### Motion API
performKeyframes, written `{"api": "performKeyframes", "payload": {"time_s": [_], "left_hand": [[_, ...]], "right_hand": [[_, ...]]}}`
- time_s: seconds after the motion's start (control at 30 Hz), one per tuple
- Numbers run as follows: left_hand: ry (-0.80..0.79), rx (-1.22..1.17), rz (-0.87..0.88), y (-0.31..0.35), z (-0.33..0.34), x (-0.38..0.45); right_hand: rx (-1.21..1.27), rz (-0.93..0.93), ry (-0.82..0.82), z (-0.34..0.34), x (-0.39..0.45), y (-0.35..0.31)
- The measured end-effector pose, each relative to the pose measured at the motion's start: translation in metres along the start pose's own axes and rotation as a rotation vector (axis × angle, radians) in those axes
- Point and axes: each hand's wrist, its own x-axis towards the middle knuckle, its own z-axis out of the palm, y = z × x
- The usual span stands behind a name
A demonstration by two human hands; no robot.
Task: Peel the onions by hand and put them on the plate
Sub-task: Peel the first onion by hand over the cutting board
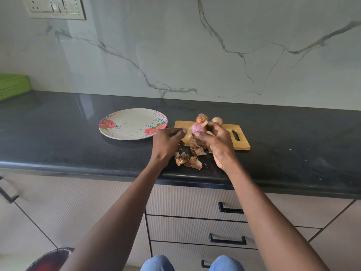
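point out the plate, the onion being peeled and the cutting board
plate (129,125), head view, bare centre of its face
onion being peeled (197,129), head view, its pink peeled side
cutting board (241,143), head view, bare wood beside the handle slot

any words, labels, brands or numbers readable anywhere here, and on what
None can be read.
Plate: only painted roses and blue specks, no lettering.
Switch panel on the wall: blurred, with no marking legible.
Cutting board, onions, green basket and drawers: no text shows.
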Motion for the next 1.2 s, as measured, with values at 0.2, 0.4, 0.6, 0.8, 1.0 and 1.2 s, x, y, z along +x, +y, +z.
{"api": "performKeyframes", "payload": {"time_s": [0.2, 0.4, 0.6, 0.8, 1.0, 1.2], "left_hand": [[-0.192, -0.18, -0.062, 0.005, -0.003, -0.004], [-0.212, -0.215, -0.035, 0.006, -0.002, -0.005], [-0.211, -0.246, -0.051, 0.004, -0.002, -0.003], [-0.197, -0.271, -0.066, 0.003, -0.002, -0.002], [-0.158, -0.236, -0.047, 0.001, -0.002, -0.001], [-0.12, -0.173, -0.006, -0.001, -0.002, 0.0]], "right_hand": [[-0.17, -0.084, 0.04, 0.004, -0.002, 0.001], [-0.299, -0.178, 0.105, 0.007, 0.003, 0.005], [-0.417, -0.257, 0.119, 0.008, 0.005, 0.009], [-0.502, -0.38, 0.105, 0.01, 0.001, 0.006], [-0.496, -0.389, 0.102, 0.012, -0.003, 0.002], [-0.496, -0.378, 0.092, 0.013, -0.006, 0.001]]}}
